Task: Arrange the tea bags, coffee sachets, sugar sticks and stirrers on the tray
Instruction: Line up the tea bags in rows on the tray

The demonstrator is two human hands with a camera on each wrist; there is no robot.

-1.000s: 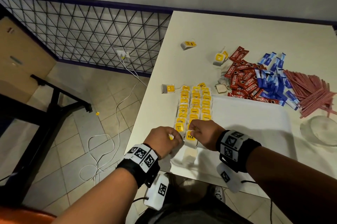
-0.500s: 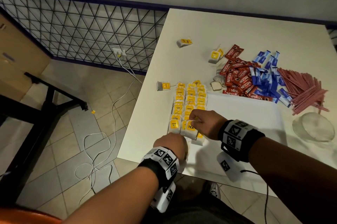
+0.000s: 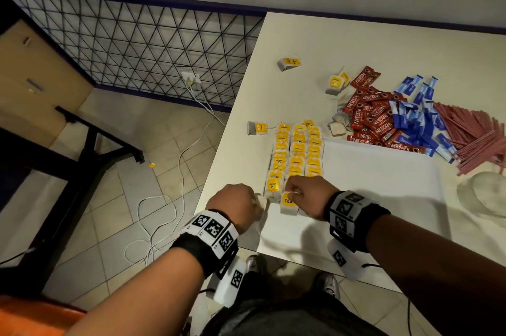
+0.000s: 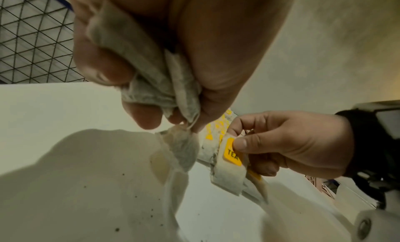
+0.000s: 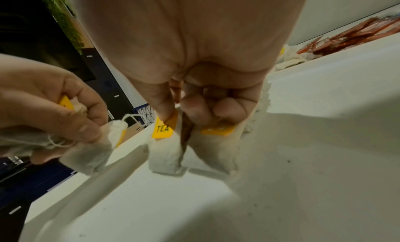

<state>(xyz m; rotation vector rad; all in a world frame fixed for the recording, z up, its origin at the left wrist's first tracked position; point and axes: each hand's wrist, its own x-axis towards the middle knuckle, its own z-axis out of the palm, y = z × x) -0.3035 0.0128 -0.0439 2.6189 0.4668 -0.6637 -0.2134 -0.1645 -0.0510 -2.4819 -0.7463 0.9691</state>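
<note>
Both forearms reached forward, wrists banded. Left hand [image 3: 237,203] was fisted, fingers curled tight around a bundle; right hand [image 3: 308,194] was knuckles-up, thumb and forefinger pinching.

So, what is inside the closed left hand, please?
The left hand grips crumpled grey-white tea bags, with one yellow tag and a white string showing between its fingers. How many bags it holds I cannot tell; the fingers cover most of them.

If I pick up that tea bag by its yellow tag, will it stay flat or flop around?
Probably flop: the bag under the right hand looks like thin soft paper. Likely very light too. The bags in the left hand crumple easily, so it may crease under a firm grip.
</note>
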